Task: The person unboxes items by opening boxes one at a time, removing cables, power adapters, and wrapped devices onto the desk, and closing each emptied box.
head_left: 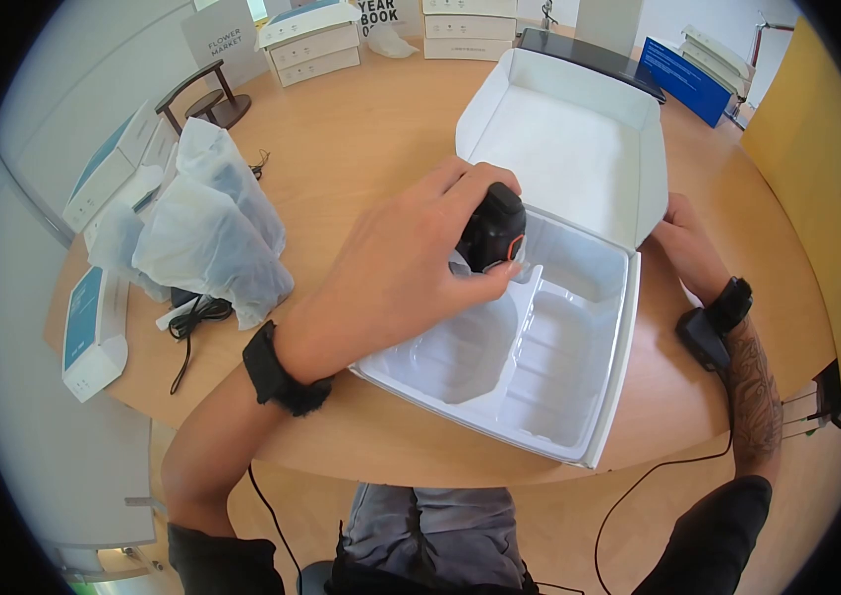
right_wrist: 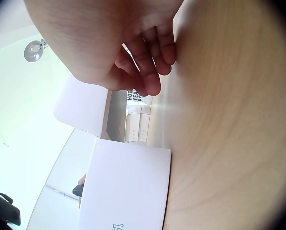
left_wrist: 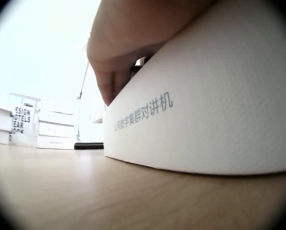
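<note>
In the head view my left hand [head_left: 386,258] grips a black walkie-talkie [head_left: 492,233] with an orange-edged detail, fingers on the far side and thumb on the near one. It is over the upper part of the white moulded tray [head_left: 559,362] inside an open white box [head_left: 617,369]. Its lower part is hidden by the hand and tray. The box lid [head_left: 579,139] is folded back. My right hand [head_left: 686,243] is by the lid's right corner, partly covered by it. In the right wrist view its fingers [right_wrist: 143,62] hang loosely bent, holding nothing.
Plastic-wrapped items [head_left: 207,233], a coiled black cable [head_left: 197,317] and blue-and-white boxes [head_left: 93,327] occupy the left side. Stacked white boxes [head_left: 470,30], a small dark wooden chair [head_left: 212,99] and a flat black device [head_left: 589,61] stand at the back. A blue box [head_left: 686,81] leans at back right.
</note>
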Demonstrator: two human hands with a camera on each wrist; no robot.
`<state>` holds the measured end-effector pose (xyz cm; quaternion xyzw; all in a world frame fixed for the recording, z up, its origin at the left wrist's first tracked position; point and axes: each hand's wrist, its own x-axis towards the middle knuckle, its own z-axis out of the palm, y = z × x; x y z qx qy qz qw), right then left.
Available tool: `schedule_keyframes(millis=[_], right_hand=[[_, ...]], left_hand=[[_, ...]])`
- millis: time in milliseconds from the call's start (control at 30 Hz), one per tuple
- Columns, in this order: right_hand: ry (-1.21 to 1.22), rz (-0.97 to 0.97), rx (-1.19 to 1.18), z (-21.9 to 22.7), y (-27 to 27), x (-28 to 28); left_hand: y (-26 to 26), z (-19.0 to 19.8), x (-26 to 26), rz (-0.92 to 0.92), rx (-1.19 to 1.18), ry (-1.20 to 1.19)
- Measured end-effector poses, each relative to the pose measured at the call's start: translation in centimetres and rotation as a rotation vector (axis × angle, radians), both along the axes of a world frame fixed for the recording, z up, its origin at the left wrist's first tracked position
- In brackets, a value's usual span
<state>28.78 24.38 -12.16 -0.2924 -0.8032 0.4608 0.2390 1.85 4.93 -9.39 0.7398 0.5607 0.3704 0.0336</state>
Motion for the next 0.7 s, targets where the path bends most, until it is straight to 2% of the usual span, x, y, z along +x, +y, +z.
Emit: schedule_keyframes(millis=[700], right_hand=[[0.017,-0.014,0.012,0.19,-0.47,-0.22]], left_hand=[[-0.11,0.37,0.04,0.021,-0.043,-0.004]])
